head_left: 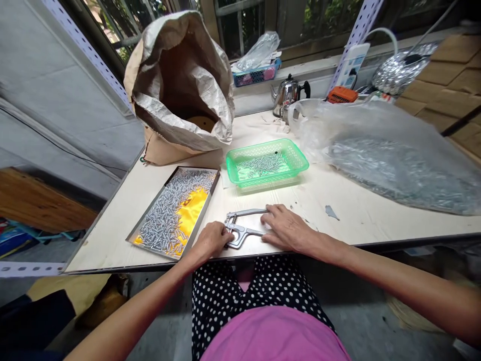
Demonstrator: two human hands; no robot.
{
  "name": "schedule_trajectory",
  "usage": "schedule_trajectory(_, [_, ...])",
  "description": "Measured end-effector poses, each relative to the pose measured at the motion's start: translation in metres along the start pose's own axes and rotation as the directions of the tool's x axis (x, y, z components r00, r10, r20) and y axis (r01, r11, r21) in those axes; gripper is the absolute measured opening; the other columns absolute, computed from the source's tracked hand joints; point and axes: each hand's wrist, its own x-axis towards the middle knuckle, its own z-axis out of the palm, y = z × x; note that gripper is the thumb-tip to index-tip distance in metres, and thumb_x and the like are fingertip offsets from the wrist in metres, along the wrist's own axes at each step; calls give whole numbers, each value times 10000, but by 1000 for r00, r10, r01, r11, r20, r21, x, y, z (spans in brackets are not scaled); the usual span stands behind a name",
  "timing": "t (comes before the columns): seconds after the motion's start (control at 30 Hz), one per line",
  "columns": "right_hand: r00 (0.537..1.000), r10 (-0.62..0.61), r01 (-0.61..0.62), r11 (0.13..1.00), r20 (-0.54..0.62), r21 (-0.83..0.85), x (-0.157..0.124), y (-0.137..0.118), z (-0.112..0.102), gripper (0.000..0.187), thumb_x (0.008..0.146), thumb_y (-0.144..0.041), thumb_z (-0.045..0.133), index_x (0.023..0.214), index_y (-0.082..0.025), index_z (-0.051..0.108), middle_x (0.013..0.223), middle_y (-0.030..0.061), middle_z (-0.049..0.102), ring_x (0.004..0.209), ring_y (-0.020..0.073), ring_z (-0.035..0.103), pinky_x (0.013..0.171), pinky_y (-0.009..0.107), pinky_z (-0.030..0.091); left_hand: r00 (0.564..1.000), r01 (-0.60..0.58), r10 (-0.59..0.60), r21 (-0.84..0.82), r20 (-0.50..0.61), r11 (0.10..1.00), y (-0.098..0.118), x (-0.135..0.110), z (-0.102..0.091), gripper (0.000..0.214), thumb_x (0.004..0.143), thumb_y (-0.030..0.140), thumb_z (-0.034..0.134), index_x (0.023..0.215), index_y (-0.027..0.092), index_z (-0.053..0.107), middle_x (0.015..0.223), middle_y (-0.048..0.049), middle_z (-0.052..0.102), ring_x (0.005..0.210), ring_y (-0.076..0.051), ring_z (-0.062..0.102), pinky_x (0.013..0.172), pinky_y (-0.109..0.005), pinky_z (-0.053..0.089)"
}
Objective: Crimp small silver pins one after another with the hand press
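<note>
A grey metal two-handled tool (244, 233), plier-like with a small coil spring between its arms, lies at the table's front edge. My right hand (284, 228) curls around the ends of both handles. At the tool's left end, my left hand (213, 239) has its fingers pinched together; what lies between the fingertips is hidden. Left of that hand, a shallow metal tray (203, 220) holds many small silvery pins over a yellow patch. A green plastic basket (268, 183) with more small metal pins stands just beyond the tool.
A large open paper sack (180, 75) stands at the back left. On the right rests a clear plastic bag (394, 165) full of shiny pieces. A steel kettle (288, 95) and an orange device (341, 94) are at the back. A small grey piece (331, 212) lies right of my hands.
</note>
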Motion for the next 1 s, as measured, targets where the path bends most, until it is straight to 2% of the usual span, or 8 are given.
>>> schedule_trajectory(0.17, [997,-62,63,998,-44,15,-6,5,3,261,838,-429,675,955,-195,673,1287,157,524,1153,325,476,907,438,412,999,-21,24,-65,48,998,8,-6,-7,308,769,301,597,508,169,503,503,16,483,545,-117,468,541,-249,270])
schedule_trajectory(0.33, [981,-45,44,999,-187,-8,-20,5,15,85,918,-218,572,868,-191,634,1012,85,625,954,227,539,798,351,397,939,236,-74,-474,335,848,3,-13,3,370,771,504,573,599,182,512,523,13,531,461,-122,483,507,-241,349])
schedule_trajectory(0.5, [959,36,-32,999,-281,19,-34,5,24,120,905,-159,570,795,-206,578,804,22,605,766,198,532,702,339,354,983,-107,93,-76,-160,991,2,-14,4,239,812,276,577,597,175,561,690,-60,647,677,-192,614,598,-270,386])
schedule_trajectory(0.6, [945,71,-65,997,-320,31,-38,7,29,137,903,-153,556,781,-213,554,790,21,595,752,199,528,697,333,341,891,-242,237,38,-388,970,26,-8,-38,250,890,284,548,692,173,652,745,-58,669,699,-181,618,633,-274,412])
schedule_trajectory(0.73, [937,64,-72,997,-343,-9,-41,9,36,156,921,-162,524,774,-213,537,772,30,574,730,210,512,680,336,328,584,-375,317,98,-748,922,56,6,-120,207,894,311,607,1021,184,709,924,-51,682,756,-153,608,720,-264,449])
schedule_trajectory(0.77, [935,61,-74,997,-348,-22,-42,9,38,158,927,-162,511,779,-212,536,771,32,568,728,213,509,681,340,328,547,-373,302,96,-781,923,55,10,-134,242,886,303,620,1081,183,697,947,-48,684,741,-142,602,724,-260,451])
schedule_trajectory(0.83, [934,55,-73,997,-354,-37,-42,9,41,162,937,-165,490,788,-211,537,768,36,558,727,220,508,684,346,330,584,-315,274,98,-764,944,38,17,-148,212,890,289,607,1040,184,714,937,-42,697,758,-144,607,715,-250,442])
schedule_trajectory(1.0, [947,2,3,1000,-322,13,-37,9,43,154,952,-174,463,876,-218,589,784,32,562,728,213,535,680,342,345,868,85,12,172,-496,981,-46,29,-117,207,873,225,549,818,172,742,866,-68,715,809,-202,631,643,-263,382])
